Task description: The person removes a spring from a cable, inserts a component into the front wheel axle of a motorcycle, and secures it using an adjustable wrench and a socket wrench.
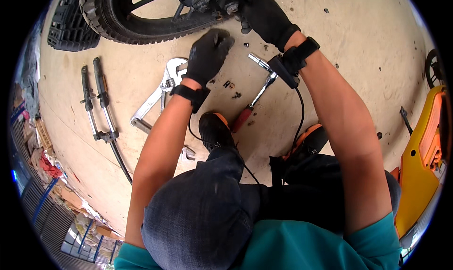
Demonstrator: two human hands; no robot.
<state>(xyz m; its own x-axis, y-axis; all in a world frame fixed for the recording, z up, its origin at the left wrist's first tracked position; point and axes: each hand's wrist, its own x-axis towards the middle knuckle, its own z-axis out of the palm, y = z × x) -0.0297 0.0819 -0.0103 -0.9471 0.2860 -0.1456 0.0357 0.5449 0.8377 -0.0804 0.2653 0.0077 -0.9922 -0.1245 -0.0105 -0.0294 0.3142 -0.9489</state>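
My right hand (268,19), in a black glove, is at the dark mechanical part (200,1) beside the spoked wheel with a knobby tyre (96,22). Its fingers are bent around something at that part, and what they grip is hidden. My left hand (208,56), also gloved in black, hovers just below the tyre with fingers curled in; anything inside is out of sight. Under my right wrist lies a ratchet wrench (257,96) with a red handle and a socket. A large adjustable wrench (153,99) rests on the floor beside my left wrist.
Two fork tubes (100,105) lie at the left, below a black knobby tread (73,22). Small bolts and nuts (230,85) are scattered between my arms. A yellow body panel (420,161) stands at the right. Cables hang from both wrist straps.
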